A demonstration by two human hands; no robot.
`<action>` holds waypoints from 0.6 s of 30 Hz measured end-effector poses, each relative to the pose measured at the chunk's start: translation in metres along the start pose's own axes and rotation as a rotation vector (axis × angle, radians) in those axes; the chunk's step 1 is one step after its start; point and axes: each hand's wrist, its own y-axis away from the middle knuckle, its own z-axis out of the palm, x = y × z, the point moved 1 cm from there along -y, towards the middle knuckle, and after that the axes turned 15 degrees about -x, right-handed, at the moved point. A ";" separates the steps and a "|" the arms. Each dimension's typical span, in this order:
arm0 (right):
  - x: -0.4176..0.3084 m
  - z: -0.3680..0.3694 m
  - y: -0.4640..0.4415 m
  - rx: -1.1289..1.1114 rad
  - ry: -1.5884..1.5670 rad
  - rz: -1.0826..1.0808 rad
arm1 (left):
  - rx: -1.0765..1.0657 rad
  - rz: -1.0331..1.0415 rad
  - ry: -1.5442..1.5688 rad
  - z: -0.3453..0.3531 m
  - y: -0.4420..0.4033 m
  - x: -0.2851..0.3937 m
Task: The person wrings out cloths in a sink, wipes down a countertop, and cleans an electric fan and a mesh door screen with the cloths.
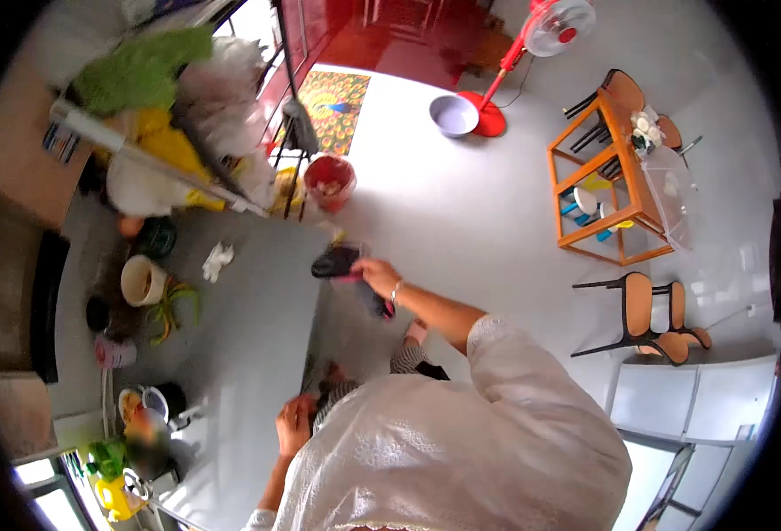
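Near the middle, my right hand point(377, 275) has its fingers closed on a black item point(336, 261), perhaps a shoe or slipper, held just past the counter's edge. A dark and pink item point(380, 302) shows beneath that hand, too blurred to name. My left hand point(294, 426) is at the edge of the grey counter point(240, 327), its fingers curled; what they hold, if anything, is hidden. A crumpled white piece point(218, 261) lies on the counter.
Left, the counter bears a cream pot point(143, 281), a plant point(174, 310) and a pan point(162, 403). Beyond its far end stands a red bucket point(329, 182). Farther off are a grey basin point(454, 116), a red fan point(503, 66), a wooden table frame point(598, 164) and chairs point(638, 310).
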 end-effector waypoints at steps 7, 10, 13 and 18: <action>0.122 -0.085 0.123 -0.089 -0.269 0.222 | 0.098 -0.402 0.394 0.137 -0.031 -0.133; 0.148 -0.133 0.171 -0.014 -0.260 0.247 | -0.056 -0.592 0.368 0.160 -0.100 -0.097; 0.163 -0.173 0.207 0.092 -0.131 0.352 | -0.187 -0.572 0.325 0.173 -0.175 -0.062; 0.172 -0.215 0.267 0.334 -0.062 0.381 | -0.371 -0.410 0.245 0.193 -0.281 0.007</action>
